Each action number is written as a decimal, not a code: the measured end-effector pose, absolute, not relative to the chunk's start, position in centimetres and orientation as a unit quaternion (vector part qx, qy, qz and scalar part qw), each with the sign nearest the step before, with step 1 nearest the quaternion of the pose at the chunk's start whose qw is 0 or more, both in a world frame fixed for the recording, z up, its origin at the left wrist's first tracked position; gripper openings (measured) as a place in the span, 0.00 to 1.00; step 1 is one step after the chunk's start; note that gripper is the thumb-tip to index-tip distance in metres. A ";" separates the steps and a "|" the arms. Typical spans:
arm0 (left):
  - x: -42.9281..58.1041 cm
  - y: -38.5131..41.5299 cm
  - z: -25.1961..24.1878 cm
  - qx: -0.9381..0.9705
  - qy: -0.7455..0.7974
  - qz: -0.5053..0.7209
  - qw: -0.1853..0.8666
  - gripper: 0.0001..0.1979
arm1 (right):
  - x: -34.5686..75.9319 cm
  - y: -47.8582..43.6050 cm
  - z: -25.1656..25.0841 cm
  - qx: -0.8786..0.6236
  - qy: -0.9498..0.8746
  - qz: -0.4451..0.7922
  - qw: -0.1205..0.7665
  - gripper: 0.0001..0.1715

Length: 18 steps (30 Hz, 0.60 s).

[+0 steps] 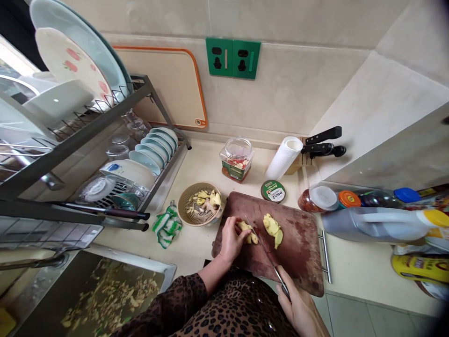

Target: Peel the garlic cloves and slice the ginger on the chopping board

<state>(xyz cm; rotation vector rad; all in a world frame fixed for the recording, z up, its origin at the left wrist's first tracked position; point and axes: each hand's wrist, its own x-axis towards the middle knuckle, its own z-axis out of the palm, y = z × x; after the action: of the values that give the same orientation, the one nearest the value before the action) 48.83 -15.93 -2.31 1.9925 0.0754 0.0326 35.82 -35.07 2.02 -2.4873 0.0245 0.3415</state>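
Observation:
My left hand point(232, 241) presses a piece of peeled ginger point(249, 234) onto the brown cutting board point(298, 252), fingers closed over it. In my right hand point(298, 304) is a kitchen knife point(268, 255), gripped by its dark handle. Its blade points away from me and lies right beside the ginger's right side. Cut ginger slices point(272, 228) lie in a small heap to the right of the blade. Beyond the board's left edge stands a beige colander point(184, 206) with ginger and garlic cloves in it.
Behind the board stand a clear plastic jar point(236, 161), its green lid point(272, 191), a paper towel roll point(285, 157) and a knife block with knives point(322, 140). A green-white cloth point(167, 226), dish rack point(150, 187) and sink with peelings point(168, 276) are left; bottles point(372, 224) lie right.

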 end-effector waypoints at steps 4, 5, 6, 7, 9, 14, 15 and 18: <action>48.7 -16.0 -2.8 0.825 0.051 0.011 0.563 0.13 | 35.6 -34.8 2.1 -0.944 0.016 0.143 0.298 0.27; 48.7 -16.0 -2.8 0.821 0.055 0.010 0.568 0.13 | 35.5 -34.9 1.9 -0.943 0.019 0.146 0.299 0.27; 48.6 -16.0 -2.9 0.818 0.057 0.009 0.572 0.13 | 35.2 -35.0 1.7 -0.942 0.021 0.147 0.301 0.27; 48.6 -16.0 -2.8 0.816 0.059 0.007 0.576 0.13 | 35.0 -35.2 1.5 -0.941 0.023 0.148 0.303 0.27; 48.6 -16.0 -2.8 0.813 0.060 0.003 0.579 0.13 | 34.4 -35.7 1.0 -0.940 0.031 0.147 0.308 0.27; 48.6 -16.0 -2.7 0.814 0.057 -0.009 0.578 0.12 | 34.4 -36.9 1.6 -0.922 0.033 0.197 0.332 0.27; 48.6 -16.0 -2.7 0.815 0.056 -0.010 0.577 0.12 | 34.8 -37.0 2.0 -0.918 0.028 0.210 0.336 0.27; 48.6 -16.0 -2.6 0.818 0.048 -0.006 0.573 0.13 | 36.7 -36.4 3.2 -0.916 0.017 0.221 0.335 0.28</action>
<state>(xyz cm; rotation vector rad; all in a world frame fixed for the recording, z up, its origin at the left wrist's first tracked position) 48.62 -16.01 -2.56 1.9186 0.1122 -0.0152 36.67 -36.43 3.17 -2.3884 0.0442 0.5766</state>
